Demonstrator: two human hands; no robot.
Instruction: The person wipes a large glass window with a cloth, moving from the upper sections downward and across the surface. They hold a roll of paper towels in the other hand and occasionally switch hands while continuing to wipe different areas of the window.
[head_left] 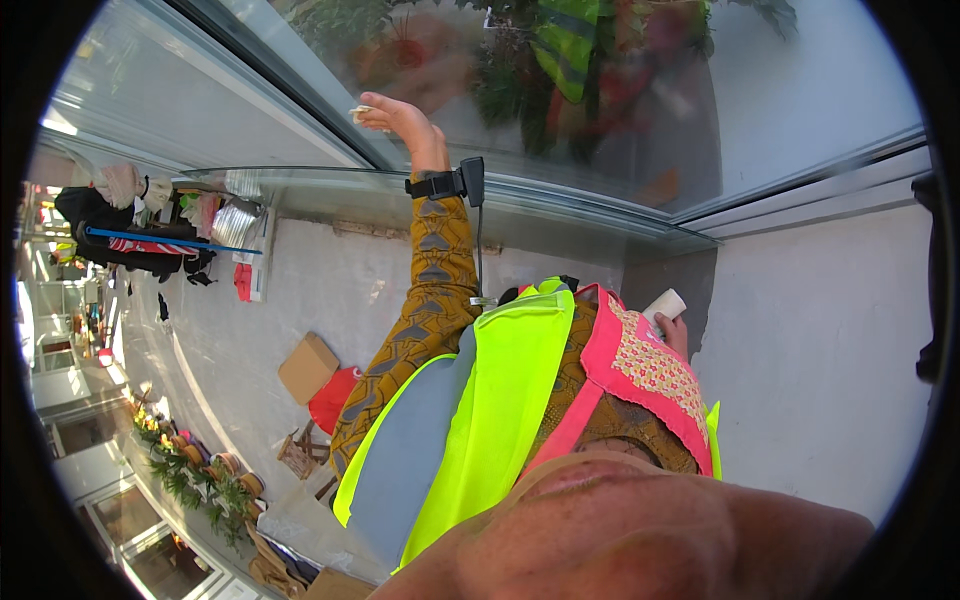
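Observation:
My left arm stretches up and forward to the glass pane (440, 70), with a black strap and small box (447, 184) round the wrist. My left hand (400, 122) is raised at the glass; whether it touches the pane I cannot tell. A small pale piece (362, 114), too small to name, is between its fingers. Low on the other side, my right hand (676, 334) wraps round a white roll (664, 308) beside my pink-edged floral apron (650, 365). My yellow reflective vest (500, 390) covers much of the middle.
A glass edge (560, 208) and metal frame run in front of me. On the left are a rack of clothes (140, 230) with a blue pole (170, 240), a cardboard box (308, 368), a red bag (332, 400), a wooden stool (300, 452) and potted plants (195, 470).

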